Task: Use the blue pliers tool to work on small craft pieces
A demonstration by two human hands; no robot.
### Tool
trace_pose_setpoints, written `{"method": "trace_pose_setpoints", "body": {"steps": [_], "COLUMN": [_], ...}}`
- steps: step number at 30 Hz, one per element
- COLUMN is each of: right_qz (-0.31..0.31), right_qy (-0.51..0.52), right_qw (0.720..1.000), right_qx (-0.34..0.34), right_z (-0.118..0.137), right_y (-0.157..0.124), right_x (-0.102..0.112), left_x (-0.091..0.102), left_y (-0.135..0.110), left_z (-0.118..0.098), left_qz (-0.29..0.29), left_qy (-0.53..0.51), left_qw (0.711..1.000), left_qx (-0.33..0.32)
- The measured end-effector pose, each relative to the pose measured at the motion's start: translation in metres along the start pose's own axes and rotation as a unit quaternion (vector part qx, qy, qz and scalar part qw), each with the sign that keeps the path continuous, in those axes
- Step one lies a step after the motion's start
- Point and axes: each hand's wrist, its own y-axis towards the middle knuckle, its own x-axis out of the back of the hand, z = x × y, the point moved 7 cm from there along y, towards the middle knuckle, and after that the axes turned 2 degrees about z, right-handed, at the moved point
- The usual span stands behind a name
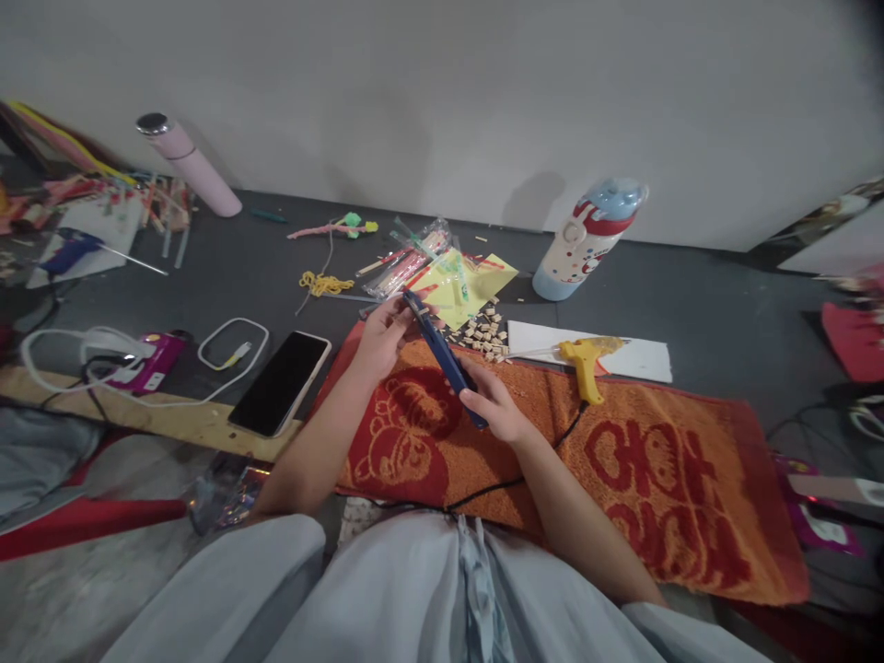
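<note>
Both my hands hold a long dark blue flat tool [442, 354], like a utility knife, above an orange and red towel [656, 479]. My left hand [383, 336] pinches its far end with closed fingers. My right hand [494, 401] grips its near end, fingers wrapped round it. Just beyond the tool lie yellow paper sheets [470, 281] and a pile of small wooden pieces [483, 336].
A yellow glue gun [587, 359] rests on a white sheet [635, 354], its black cord running over the towel. A black phone [280, 382], a white cable [227, 345], a pink tube [190, 166], a child's water bottle [587, 239] and craft straws [407, 258] lie around.
</note>
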Motion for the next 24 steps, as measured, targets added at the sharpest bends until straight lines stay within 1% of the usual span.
{"method": "trace_pose_setpoints", "body": {"steps": [3,6,9,11,13,15,17,20,22,23,24], "right_qz": [0.022,0.047,0.038,0.025,0.006,-0.017,-0.032,-0.029,-0.026,-0.027,-0.028], "right_qy": [0.006,0.013,0.009,0.008,0.009,0.001,-0.017,-0.044,-0.063,-0.075,-0.087], "right_qw": [1.000,0.999,0.999,1.000,1.000,1.000,0.999,0.998,0.997,0.996,0.995], "right_qx": [0.016,0.015,0.008,0.007,0.006,0.005,0.012,0.025,0.037,0.043,0.048], "right_z": [0.003,0.006,0.006,0.004,0.001,-0.003,-0.005,-0.004,-0.003,-0.001,0.000], "right_y": [0.000,-0.001,-0.001,-0.001,-0.001,-0.002,-0.002,-0.001,-0.001,-0.001,-0.001], "right_x": [-0.003,-0.006,-0.004,-0.001,0.001,0.005,0.007,0.008,0.008,0.008,0.008], "left_x": [0.001,0.002,0.003,0.007,0.013,0.017,0.018,0.017,0.015,0.015,0.016], "left_y": [0.000,-0.001,0.001,0.003,0.003,0.002,-0.001,-0.009,-0.012,-0.012,-0.011], "left_z": [-0.001,0.000,0.004,0.004,0.000,-0.005,-0.012,-0.025,-0.032,-0.034,-0.034], "left_qz": [-0.015,-0.028,-0.036,-0.054,-0.082,-0.104,-0.114,-0.132,-0.141,-0.141,-0.140], "left_qy": [0.002,0.006,0.023,0.054,0.103,0.163,0.233,0.348,0.401,0.412,0.409], "left_qw": [1.000,1.000,0.999,0.997,0.988,0.974,0.954,0.907,0.878,0.872,0.876], "left_qx": [0.000,-0.004,-0.004,-0.030,-0.076,-0.117,-0.148,-0.198,-0.220,-0.222,-0.215]}}
